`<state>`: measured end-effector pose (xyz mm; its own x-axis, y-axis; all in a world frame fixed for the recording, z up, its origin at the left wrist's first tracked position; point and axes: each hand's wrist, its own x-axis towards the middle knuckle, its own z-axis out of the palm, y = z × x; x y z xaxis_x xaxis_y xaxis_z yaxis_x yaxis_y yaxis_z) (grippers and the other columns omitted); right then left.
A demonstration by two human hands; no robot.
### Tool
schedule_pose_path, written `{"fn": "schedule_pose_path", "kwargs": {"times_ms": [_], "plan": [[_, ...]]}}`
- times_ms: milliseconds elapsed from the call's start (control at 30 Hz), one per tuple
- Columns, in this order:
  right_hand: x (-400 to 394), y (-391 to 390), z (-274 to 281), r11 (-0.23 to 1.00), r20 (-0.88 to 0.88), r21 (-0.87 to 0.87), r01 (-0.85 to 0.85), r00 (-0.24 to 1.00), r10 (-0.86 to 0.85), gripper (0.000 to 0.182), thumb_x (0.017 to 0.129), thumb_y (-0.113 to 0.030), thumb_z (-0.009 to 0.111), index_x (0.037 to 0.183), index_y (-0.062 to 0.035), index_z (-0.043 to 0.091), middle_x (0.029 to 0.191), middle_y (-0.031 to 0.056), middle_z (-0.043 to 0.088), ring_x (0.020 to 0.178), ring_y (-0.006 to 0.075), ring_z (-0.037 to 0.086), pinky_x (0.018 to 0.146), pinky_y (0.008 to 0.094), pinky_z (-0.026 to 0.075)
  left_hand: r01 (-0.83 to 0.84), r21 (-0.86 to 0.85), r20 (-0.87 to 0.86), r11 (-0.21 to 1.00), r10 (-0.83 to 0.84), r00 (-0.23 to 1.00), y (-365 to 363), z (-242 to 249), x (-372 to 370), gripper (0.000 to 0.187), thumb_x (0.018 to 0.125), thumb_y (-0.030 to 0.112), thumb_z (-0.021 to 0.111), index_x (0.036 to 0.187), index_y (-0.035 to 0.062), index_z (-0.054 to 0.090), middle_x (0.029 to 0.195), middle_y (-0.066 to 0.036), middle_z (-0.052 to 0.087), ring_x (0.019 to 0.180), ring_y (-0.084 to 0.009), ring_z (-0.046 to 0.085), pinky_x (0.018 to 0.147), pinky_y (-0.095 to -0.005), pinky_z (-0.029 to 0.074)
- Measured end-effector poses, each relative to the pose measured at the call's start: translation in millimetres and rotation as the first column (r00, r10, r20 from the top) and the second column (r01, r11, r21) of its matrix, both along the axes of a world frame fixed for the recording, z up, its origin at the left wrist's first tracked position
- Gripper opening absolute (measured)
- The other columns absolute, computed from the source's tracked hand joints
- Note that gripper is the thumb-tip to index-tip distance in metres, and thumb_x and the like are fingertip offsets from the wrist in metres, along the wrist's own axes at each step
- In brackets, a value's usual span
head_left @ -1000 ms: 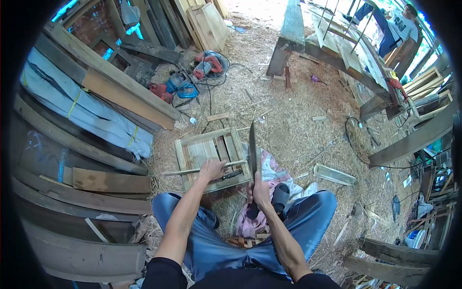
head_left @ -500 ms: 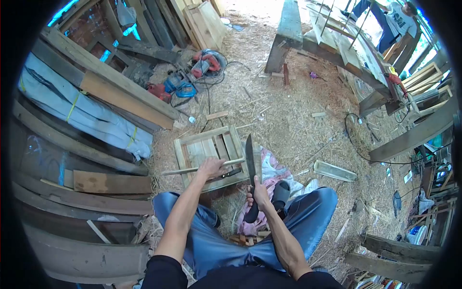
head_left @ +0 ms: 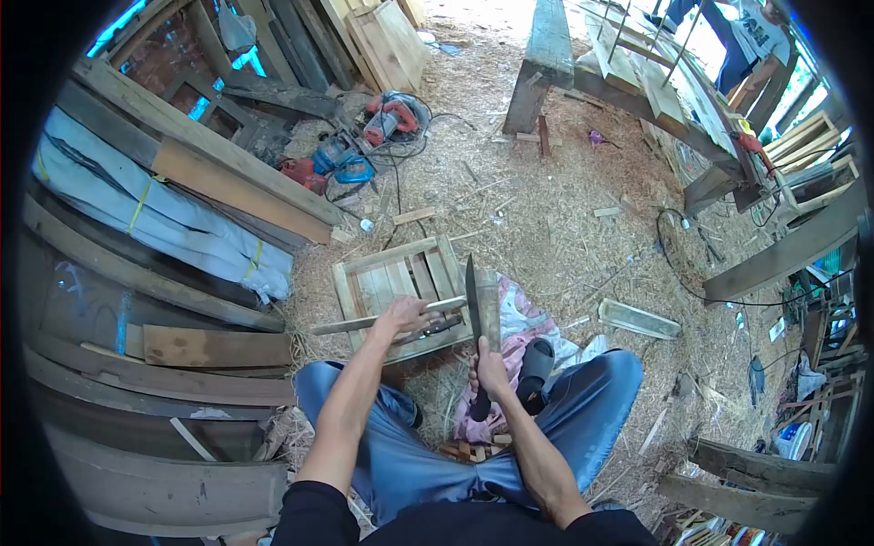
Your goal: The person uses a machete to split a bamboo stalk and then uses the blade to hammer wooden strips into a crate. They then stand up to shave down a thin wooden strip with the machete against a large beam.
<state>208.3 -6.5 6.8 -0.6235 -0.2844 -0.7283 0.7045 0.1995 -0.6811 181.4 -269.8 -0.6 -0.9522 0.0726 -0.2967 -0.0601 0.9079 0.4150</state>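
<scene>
Left hand: the left hand [head_left: 407, 314] is closed over a thin wooden strip [head_left: 364, 321], pinning it across a small slatted wooden frame [head_left: 401, 284]
Right hand: the right hand [head_left: 490, 371] grips the dark handle of a long machete [head_left: 472, 309], blade upright and pointing away from the person, its edge meeting the strip's right end
Wooden strip: lies crosswise on the frame, sticking out past the frame's left side over the straw
Frame: flat on the sawdust-covered floor [head_left: 546, 227], just in front of the person's knees in blue trousers [head_left: 583, 400]
At the feet: a pink patterned cloth [head_left: 519, 318] spreads under the machete, with a dark sandal [head_left: 535, 362] on it beside the right hand
Left side: stacked planks and curved timbers [head_left: 164, 355], with a grey wrapped bundle [head_left: 155, 214] strapped in yellow
Beyond the frame: red and blue power tools [head_left: 364, 146] with tangled cords lie on the floor
Top right: a long wooden workbench [head_left: 637, 82], where another person in a light shirt [head_left: 751, 32] is at work
Right of the cloth: a short pale offcut [head_left: 639, 318] on the straw
</scene>
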Motion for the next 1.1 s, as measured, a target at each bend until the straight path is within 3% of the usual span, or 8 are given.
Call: {"fn": "schedule_pose_path", "kwargs": {"times_ms": [100,333,400,433,533,600,933,1100], "plan": [[-20.1,4.5,39.8,0.949,0.226,-0.263,0.173,0.967,-0.114,0.066,0.096,-0.067,0.034,0.074,-0.0074,0.052,0.052,0.0007,0.045,0.039,0.0125,0.043,0.038,0.0285,0.036,0.005,0.026,0.038,1.0,-0.006,0.999,2.2,3.0,-7.5,0.047,0.089,0.053,0.059,0.109,0.0125,0.07,0.096,-0.019,0.07,0.094,-0.0386,0.065,0.081,-0.0481,0.051],[-19.4,-7.6,68.0,0.939,-0.594,-0.252,0.233,0.729,-0.34,0.064,0.1,-0.057,0.035,0.072,-0.002,0.052,0.054,0.0093,0.052,0.044,0.0213,0.054,0.043,0.035,0.043,-0.137,0.169,0.067,0.976,0.127,0.99,7.1,16.4,2.2,0.057,0.087,0.059,0.058,0.086,0.0032,0.072,0.085,-0.022,0.069,0.084,-0.0369,0.068,0.075,-0.0469,0.052],[0.2,-2.4,-13.1,0.93,-0.894,0.32,0.179,0.383,0.234,0.063,0.102,-0.05,0.036,0.074,0.0039,0.055,0.06,0.0219,0.057,0.055,0.0348,0.06,0.052,0.0449,0.046,-0.096,0.115,0.049,0.989,0.091,0.995,3.7,-4.7,4.2,0.059,0.086,0.061,0.058,0.087,0.0028,0.071,0.085,-0.023,0.069,0.086,-0.037,0.068,0.077,-0.0468,0.052],[11.6,0.1,-18.2,0.895,-0.631,0.445,-0.028,0.699,0.336,0.06,0.101,-0.045,0.037,0.08,0.0074,0.058,0.069,0.0311,0.058,0.067,0.0445,0.061,0.061,0.0508,0.046,-0.052,0.058,0.017,0.997,0.051,0.999,1.6,-13.0,-1.9,0.061,0.085,0.062,0.058,0.088,0.0025,0.071,0.086,-0.023,0.069,0.087,-0.037,0.068,0.078,-0.0466,0.052],[6.5,-5.5,-19.9,0.913,-0.697,0.404,0.048,0.663,0.273,0.065,0.101,-0.052,0.037,0.072,0.0029,0.056,0.06,0.0225,0.058,0.056,0.0362,0.061,0.054,0.0474,0.047,-0.05,0.02,0.007,0.999,0.05,0.999,-2.2,-2.6,-9.8,0.063,0.084,0.063,0.059,0.089,0.0013,0.071,0.088,-0.025,0.069,0.088,-0.0397,0.067,0.079,-0.0473,0.052],[-0.7,3.2,3.3,0.992,0.167,-0.091,0.085,0.984,-0.069,0.065,0.099,-0.058,0.037,0.066,-0.0043,0.052,0.052,0.0072,0.05,0.042,0.023,0.049,0.044,0.0359,0.044,-0.059,0.108,-0.065,0.992,0.067,0.996,-4.6,-25.9,-2.9,0.06,0.083,0.06,0.061,0.085,0.0005,0.071,0.085,-0.025,0.068,0.086,-0.04,0.067,0.078,-0.0484,0.052],[-4.8,-15.1,18.5,0.99,-0.892,0.067,0.121,0.453,0.005,0.054,0.103,-0.038,0.042,0.068,0.0009,0.054,0.052,0.0136,0.053,0.05,0.0255,0.057,0.048,0.0365,0.041,-0.131,0.12,0.077,0.984,0.123,0.989,2.3,11.2,-0.1,0.058,0.082,0.059,0.064,0.09,0.0024,0.072,0.09,-0.024,0.068,0.09,-0.0406,0.066,0.079,-0.0476,0.052],[12.2,-17.1,-41.1,0.945,-0.712,0.323,0.04,0.669,0.215,0.057,0.101,-0.044,0.039,0.072,0.0029,0.054,0.062,0.0217,0.055,0.054,0.035,0.054,0.054,0.0439,0.043,-0.098,0.097,-0.053,0.991,0.103,0.993,-3.3,-11.0,-6.2,0.062,0.08,0.061,0.065,0.095,0.001,0.071,0.094,-0.023,0.069,0.094,-0.0401,0.066,0.083,-0.0466,0.052]]}}
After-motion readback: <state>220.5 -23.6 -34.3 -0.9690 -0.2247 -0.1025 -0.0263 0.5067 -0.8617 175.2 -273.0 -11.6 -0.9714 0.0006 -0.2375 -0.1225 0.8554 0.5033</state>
